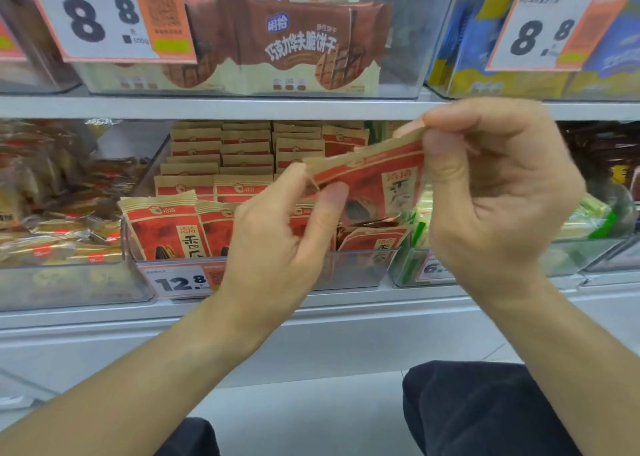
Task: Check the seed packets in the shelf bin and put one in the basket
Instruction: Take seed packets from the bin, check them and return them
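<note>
Inspection step. A single seed packet (374, 182), red and kraft-brown, is held tilted in front of the shelf bin (356, 268), clear of the rows of like packets (214, 178) standing in it. The left hand (277, 244) pinches the packet's lower-left corner between thumb and fingers; the right hand (491, 185) pinches its upper-right edge, fingers curled over the top seam. Both grips are therefore pressed together on the packet, not spread. The bin sits on the lower shelf (104, 317) behind a price tag (180, 281) reading 12.8; a bin of chocolate wafer packs (294, 47) stands on the shelf above. The basket is not visible. By judgement, the checking phase is in hand and placement is not yet done. The next move would call for one hand to release, the other to keep its pinch and carry the packet down and away from the shelf to the basket, wherever it lies out of view.
</note>
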The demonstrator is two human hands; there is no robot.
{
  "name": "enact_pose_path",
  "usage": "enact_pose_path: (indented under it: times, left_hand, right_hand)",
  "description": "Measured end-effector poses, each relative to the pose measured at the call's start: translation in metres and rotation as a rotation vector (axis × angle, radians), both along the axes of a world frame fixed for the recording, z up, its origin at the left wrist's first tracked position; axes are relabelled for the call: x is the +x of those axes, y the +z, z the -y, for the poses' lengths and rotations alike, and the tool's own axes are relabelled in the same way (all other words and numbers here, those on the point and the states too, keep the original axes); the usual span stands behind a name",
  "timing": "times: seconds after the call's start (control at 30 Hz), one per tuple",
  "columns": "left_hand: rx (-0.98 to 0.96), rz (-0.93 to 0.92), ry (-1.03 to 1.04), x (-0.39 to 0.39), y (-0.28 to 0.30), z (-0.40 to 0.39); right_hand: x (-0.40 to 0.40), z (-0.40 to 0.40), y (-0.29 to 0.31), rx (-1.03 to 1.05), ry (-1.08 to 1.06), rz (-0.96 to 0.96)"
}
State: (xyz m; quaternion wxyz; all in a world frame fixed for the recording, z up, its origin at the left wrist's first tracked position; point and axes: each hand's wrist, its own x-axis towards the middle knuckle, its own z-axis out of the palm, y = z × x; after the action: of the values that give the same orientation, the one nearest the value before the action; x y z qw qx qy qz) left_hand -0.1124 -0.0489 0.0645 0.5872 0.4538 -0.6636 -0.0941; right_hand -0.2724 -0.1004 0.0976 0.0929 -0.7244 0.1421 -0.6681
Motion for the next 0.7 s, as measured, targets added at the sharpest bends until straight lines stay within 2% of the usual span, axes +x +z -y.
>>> enact_pose_path:
  times: [0.07, 0.13, 0.3, 0.37, 0.57, 0.7]
  left_hand:
    - [-0.167, -0.042, 0.023, -0.003, 0.007, -0.008]
    - [-0.196, -0.086, 0.071, -0.005, 0.011, -0.015]
    - [0.319, -0.399, -0.056, -0.005, 0.008, -0.013]
    - [0.396, -0.415, -0.013, 0.001, 0.001, -0.008]
    - [0.391, -0.391, 0.066, 0.015, -0.009, -0.006]
    - [0.421, -0.379, 0.044, 0.016, -0.009, -0.005]
  right_hand:
    - [0.009, -0.013, 0.004, 0.013, 0.024, 0.108]
    - [0.016, -0.018, 0.005, 0.166, 0.078, 0.161]
    - [0.025, -0.002, -0.011, 0.999, 0.278, 0.151]
    - [0.023, 0.004, -0.018, 1.180, 0.294, 0.045]
    - [0.012, 0.008, -0.016, 1.216, 0.432, -0.265]
    - [0.009, 0.010, -0.017, 1.127, 0.418, -0.260]
